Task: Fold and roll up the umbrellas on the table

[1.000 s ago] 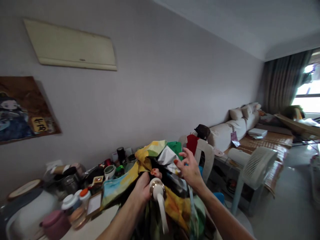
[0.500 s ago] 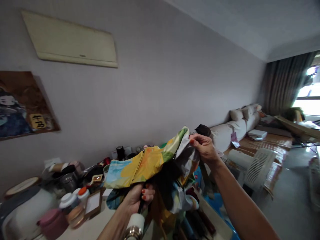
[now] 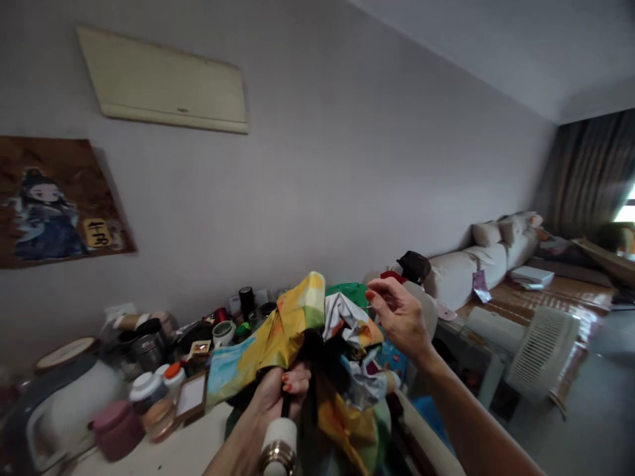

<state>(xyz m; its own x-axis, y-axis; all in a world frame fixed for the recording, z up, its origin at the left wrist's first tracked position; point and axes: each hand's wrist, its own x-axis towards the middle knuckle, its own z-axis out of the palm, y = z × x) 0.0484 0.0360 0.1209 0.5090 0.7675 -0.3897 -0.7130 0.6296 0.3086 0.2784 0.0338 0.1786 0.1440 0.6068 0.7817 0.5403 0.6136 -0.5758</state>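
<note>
My left hand is wrapped round the dark shaft of a folding umbrella, just above its white handle with a metallic ring. The umbrella's canopy is loosely bunched, with yellow, blue and green panels and a grey-white underside at the right. Its lower folds hang down right of my left hand. Just right of the canopy, my right hand has thumb and index finger drawn together. A thin line shows by its fingertips, but what they pinch cannot be made out.
A white table carries a kettle, a pink container, jars, a small frame and a cup. To the right stand a white fan and a sofa. A wall lies ahead.
My right hand has come off the canopy's upper edge, which has sagged left and away from it. The left hand keeps its grip on the shaft. The view has turned slightly left.
</note>
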